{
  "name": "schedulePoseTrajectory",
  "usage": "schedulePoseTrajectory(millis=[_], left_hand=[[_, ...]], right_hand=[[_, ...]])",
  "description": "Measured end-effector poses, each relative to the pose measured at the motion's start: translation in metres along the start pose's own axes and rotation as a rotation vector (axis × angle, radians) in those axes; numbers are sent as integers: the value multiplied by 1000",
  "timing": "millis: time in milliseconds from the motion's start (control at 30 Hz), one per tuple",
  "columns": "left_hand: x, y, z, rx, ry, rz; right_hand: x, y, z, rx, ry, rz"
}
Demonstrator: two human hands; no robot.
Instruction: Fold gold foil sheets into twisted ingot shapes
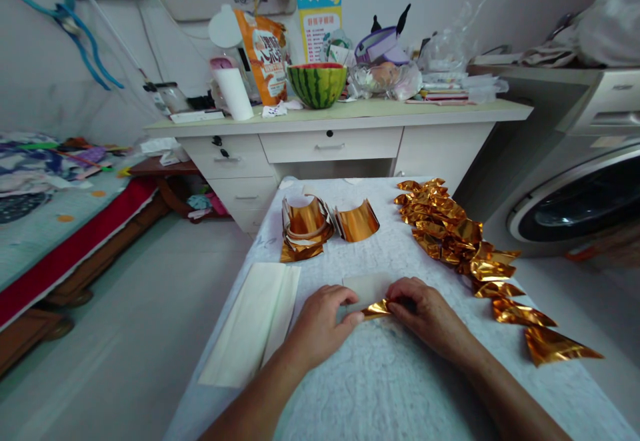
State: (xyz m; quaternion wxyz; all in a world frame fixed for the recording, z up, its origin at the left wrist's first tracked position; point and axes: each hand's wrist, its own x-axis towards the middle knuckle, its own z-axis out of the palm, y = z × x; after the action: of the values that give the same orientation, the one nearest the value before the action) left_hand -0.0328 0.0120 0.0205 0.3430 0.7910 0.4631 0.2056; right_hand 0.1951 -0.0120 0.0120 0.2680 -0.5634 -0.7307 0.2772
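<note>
Leaning in over the covered table point(360, 387), I watch both hands on a small piece of gold foil point(376, 309), at the near edge of a pale sheet point(367, 284). The right hand point(425, 311) pinches the foil's right end, fingers bunched. The left hand point(325, 321) is loosely curled, thumb and forefinger apart, thumb against the left end; whether it truly grips, I cannot tell. Springy foil like that could unfold if the left thumb slackens, or crease crookedly if the right pinch twists. The finished-looking gold pieces point(450, 227) spread along the table's right side; a sweeping right forearm might knock the nearest off the edge. Curled gold sheets point(306, 221) stand beyond the hands, and could roll if bumped.
</note>
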Motion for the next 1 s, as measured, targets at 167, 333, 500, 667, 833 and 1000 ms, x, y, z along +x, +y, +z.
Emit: schedulePoseTrajectory(millis=[167, 333, 500, 667, 833, 1000], left_hand=[[5, -1, 7, 11, 34, -18], [6, -6, 12, 18, 81, -7], [4, -5, 13, 6, 90, 9], [4, -5, 14, 45, 90, 30], [5, -7, 17, 77, 106, 12], [5, -8, 20, 123, 154, -10]], right_hand=[[1, 3, 3, -4, 14, 42], [1, 6, 7, -54, 32, 85], [2, 5, 8, -87, 46, 91], [3, 5, 9, -90, 53, 109], [3, 4, 9, -92, 50, 129], [3, 6, 12, -94, 53, 128]])
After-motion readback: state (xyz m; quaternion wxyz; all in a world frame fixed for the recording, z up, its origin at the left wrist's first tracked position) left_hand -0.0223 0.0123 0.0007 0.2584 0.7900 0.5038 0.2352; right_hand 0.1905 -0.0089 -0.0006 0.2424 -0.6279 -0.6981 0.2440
